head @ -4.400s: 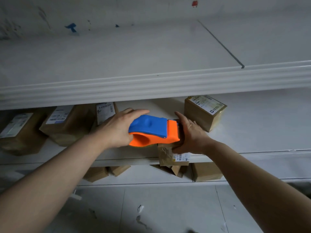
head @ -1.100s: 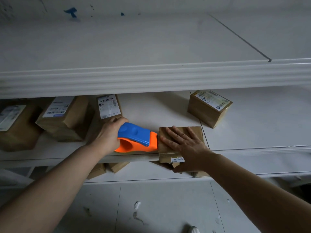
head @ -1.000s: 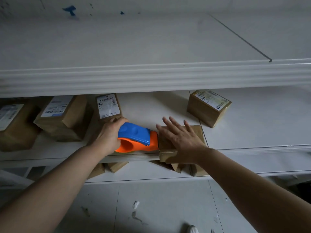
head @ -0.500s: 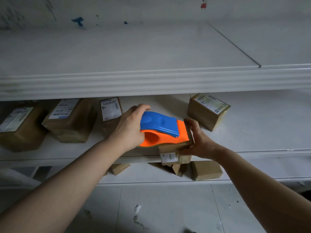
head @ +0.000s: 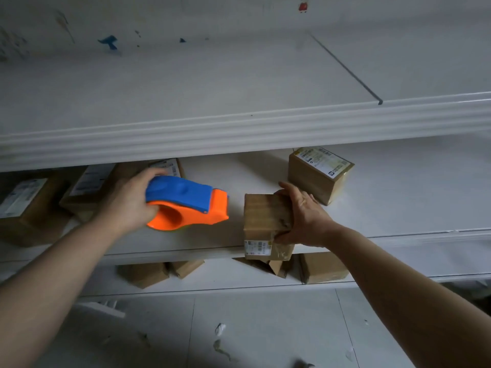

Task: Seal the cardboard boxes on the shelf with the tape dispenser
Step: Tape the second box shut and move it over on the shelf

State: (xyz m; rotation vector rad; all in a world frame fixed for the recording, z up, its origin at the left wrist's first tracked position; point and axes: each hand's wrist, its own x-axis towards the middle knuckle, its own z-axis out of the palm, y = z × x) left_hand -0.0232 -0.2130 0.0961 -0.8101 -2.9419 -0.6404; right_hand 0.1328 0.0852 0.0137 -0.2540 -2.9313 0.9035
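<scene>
Fingers (head: 289,189) gripping brown labelled box (head: 265,216), blue-orange tape dispenser (head: 186,200) apart

Left hand (head: 127,205) curled, gripping; right hand (head: 303,219) clasping, thumb low; both forearms outstretched.

We see one person's two arms, both uncovered along all that shows. The left forearm (head: 66,266) comes in from the near left corner and the right forearm (head: 398,282) from the near right, each broad near us and narrowing to the wrist. The left hand (head: 127,205) and right hand (head: 305,219) are bare, the left one slightly blurred.
</scene>
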